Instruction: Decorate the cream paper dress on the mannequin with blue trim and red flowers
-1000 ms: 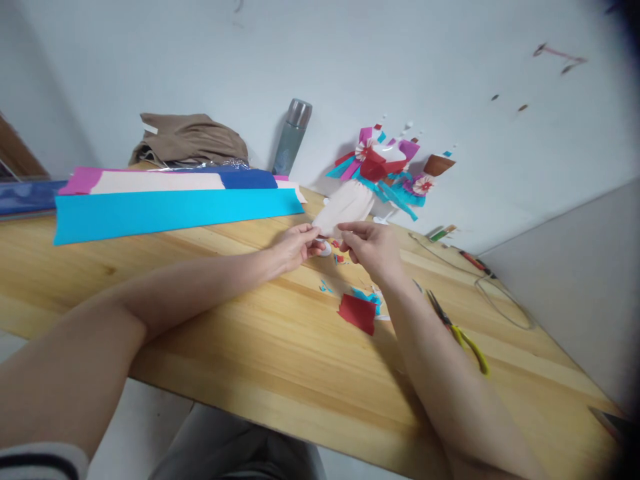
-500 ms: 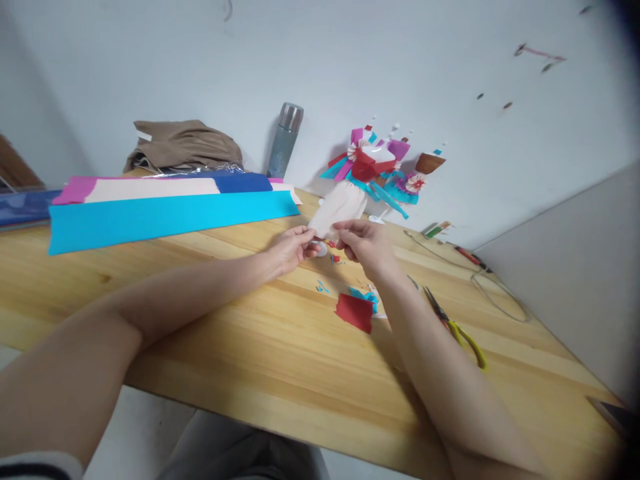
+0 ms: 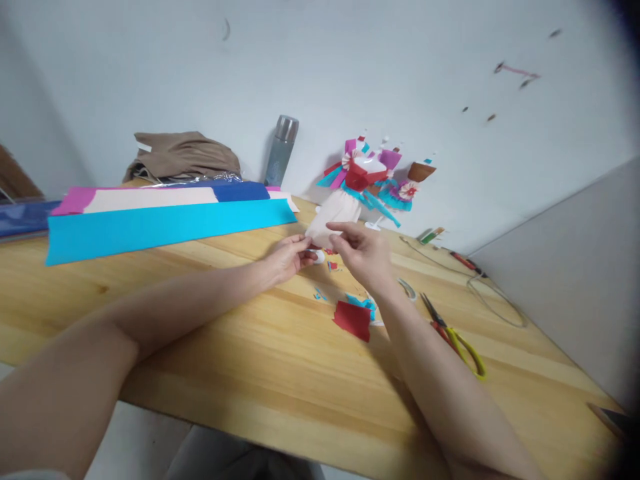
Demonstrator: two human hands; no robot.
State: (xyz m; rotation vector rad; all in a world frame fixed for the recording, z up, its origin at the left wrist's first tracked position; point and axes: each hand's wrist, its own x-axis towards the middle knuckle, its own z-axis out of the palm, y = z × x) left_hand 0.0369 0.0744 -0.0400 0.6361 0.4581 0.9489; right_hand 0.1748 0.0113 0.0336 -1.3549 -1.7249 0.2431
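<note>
A small paper dress on a mini mannequin stands before me, with a cream skirt [image 3: 334, 211], a red bodice [image 3: 359, 176] and a turquoise sash [image 3: 383, 208]. My left hand [image 3: 289, 260] pinches the skirt's lower edge between thumb and fingers. At the hem's right side is my right hand [image 3: 366, 255], its index finger stretched out and apart from the thumb. A round white base [image 3: 318, 257] shows partly beneath the skirt. Nearer to me lie a red paper piece [image 3: 352, 321], turquoise paper scraps [image 3: 361, 303] and tiny cuttings [image 3: 320, 294].
Long turquoise paper [image 3: 170, 230] lies at the left, in front of a brown cloth [image 3: 185, 155] and a thermos [image 3: 283, 152]. More paper dresses [image 3: 407, 187] stand behind. Yellow-handled pliers [image 3: 453, 337] and a cable [image 3: 493, 308] lie at the right.
My right hand's index finger and thumb have moved apart at the hem. My left hand keeps its pinch on the skirt. The camera view has tipped slightly.
</note>
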